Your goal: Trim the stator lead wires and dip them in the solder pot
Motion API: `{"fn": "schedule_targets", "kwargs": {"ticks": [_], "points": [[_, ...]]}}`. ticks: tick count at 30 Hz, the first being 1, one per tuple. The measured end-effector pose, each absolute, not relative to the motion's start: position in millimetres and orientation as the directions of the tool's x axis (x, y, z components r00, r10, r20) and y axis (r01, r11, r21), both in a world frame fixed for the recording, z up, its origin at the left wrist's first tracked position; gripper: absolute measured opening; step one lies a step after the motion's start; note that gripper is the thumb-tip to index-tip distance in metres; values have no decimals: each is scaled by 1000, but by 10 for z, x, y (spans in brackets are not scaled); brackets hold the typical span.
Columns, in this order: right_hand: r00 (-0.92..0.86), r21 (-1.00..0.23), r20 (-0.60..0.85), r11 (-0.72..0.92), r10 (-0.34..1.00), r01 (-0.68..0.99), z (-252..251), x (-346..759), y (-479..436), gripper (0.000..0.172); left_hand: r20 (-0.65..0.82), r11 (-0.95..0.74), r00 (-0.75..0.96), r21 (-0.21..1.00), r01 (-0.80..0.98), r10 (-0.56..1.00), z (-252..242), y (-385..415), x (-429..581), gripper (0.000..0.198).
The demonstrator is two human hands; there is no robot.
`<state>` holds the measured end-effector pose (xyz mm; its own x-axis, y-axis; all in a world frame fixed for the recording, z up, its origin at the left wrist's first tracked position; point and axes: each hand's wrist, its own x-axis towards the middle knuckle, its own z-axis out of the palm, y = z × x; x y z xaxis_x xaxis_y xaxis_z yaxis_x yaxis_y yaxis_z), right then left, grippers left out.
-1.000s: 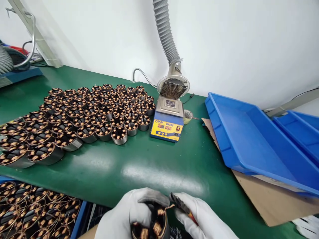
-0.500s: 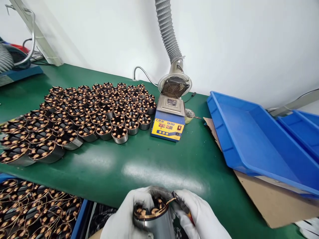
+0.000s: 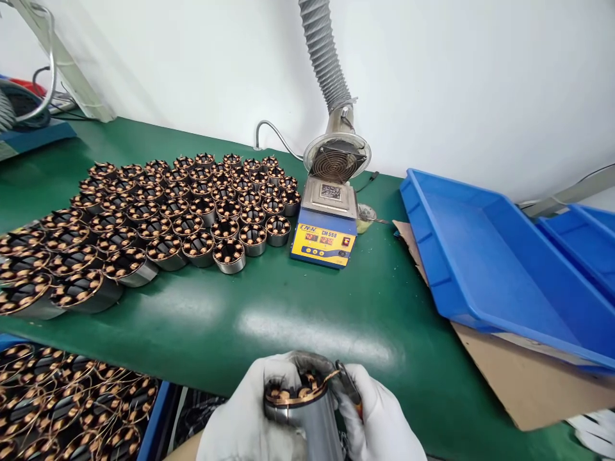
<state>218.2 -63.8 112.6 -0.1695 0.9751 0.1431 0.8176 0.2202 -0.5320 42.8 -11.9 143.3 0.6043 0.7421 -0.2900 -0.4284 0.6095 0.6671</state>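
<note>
Gloved in white, my left hand (image 3: 243, 413) is wrapped round a motor stator (image 3: 314, 426), a steel cylinder with copper windings at its top. The glove's fingertips are stained dark and reach over the far rim. A twisted copper wire end (image 3: 331, 376) sticks out from the stator's right rim. My right hand (image 3: 387, 419), also in a white glove, is closed on small pliers (image 3: 350, 387) with dark jaws and a bit of orange-red handle showing. The jaw tips are at the wire end; whether they grip it I cannot tell.
Many stators (image 3: 163, 211) stand in rows on the green table (image 3: 288, 301). Behind is a solder pot (image 3: 324, 237) under an exhaust duct (image 3: 327, 57). A blue tray (image 3: 509, 256) lies on cardboard (image 3: 528, 384) at right. Lower left, a blue bin (image 3: 154, 419) holds more stators.
Both hands, with the stator and pliers, have shifted slightly; the right hand sits closer to the stator. The view has moved a little. Both hands keep their hold.
</note>
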Motion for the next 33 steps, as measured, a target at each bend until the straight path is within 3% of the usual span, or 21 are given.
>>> {"fn": "schedule_targets", "kwargs": {"ticks": [3, 6, 8, 11, 13, 15, 17, 18, 20, 22, 23, 24, 26, 28, 31, 33], "points": [[-66, -551, 226, 183, 972, 815, 1069, 2176, -629, 12, -333, 662, 630, 633, -402, 701, 1361, -125, 431, 24], [-13, -479, 240, 130, 971, 868, 1001, 2249, -580, 18, -324, 631, 628, 690, -355, 708, 1298, -132, 423, 39], [20, -349, 169, 41, 985, 936, 936, 2346, -516, 19, -326, 607, 627, 735, -303, 707, 1274, -121, 434, 42], [142, -94, 61, -136, 988, 986, 812, 2561, -359, 15, -404, 649, 615, 721, -242, 678, 1228, -94, 493, 31], [203, 53, 67, -207, 977, 977, 721, 2752, -231, 16, -449, 665, 581, 711, -226, 678, 1164, -85, 539, 26], [220, 118, 123, -234, 968, 965, 636, 2956, -116, 25, -457, 638, 544, 744, -200, 704, 1085, -79, 562, 24], [239, 61, 225, -258, 945, 964, 581, 3113, -37, 36, -440, 577, 522, 806, -128, 730, 1029, -51, 559, 20], [262, -27, 282, -265, 923, 964, 572, 3147, -12, 40, -430, 545, 515, 834, -88, 741, 1021, -18, 553, 17], [346, -341, 330, -231, 878, 911, 588, 3089, 16, 45, -416, 473, 508, 881, 19, 754, 1046, 104, 547, 14], [397, -760, 180, -129, 900, 637, 628, 2862, 35, 46, -391, 378, 514, 916, 135, 763, 1105, 303, 562, 15], [339, -927, 8, -121, 941, 356, 645, 2706, 50, 44, -357, 303, 535, 934, 189, 766, 1134, 425, 580, 15], [162, -987, -149, -156, 975, 28, 654, 2539, 74, 48, -311, 214, 573, 949, 231, 758, 1154, 554, 604, 16], [-122, -844, -215, -247, 969, -475, 643, 2233, 153, 61, -217, 51, 663, 964, 260, 716, 1162, 807, 667, 14], [-215, -608, -271, -340, 938, -718, 606, 2031, 260, 49, -177, -41, 707, 959, 280, 685, 1130, 1003, 738, 11], [-188, -397, -373, -340, 909, -852, 552, 1944, 392, 32, -165, -72, 661, 946, 316, 732, 1057, 1122, 812, 20], [-168, -370, -414, -334, 895, -867, 534, 1964, 423, 34, -124, -124, 646, 938, 325, 753, 1020, 1101, 816, 48]]}}
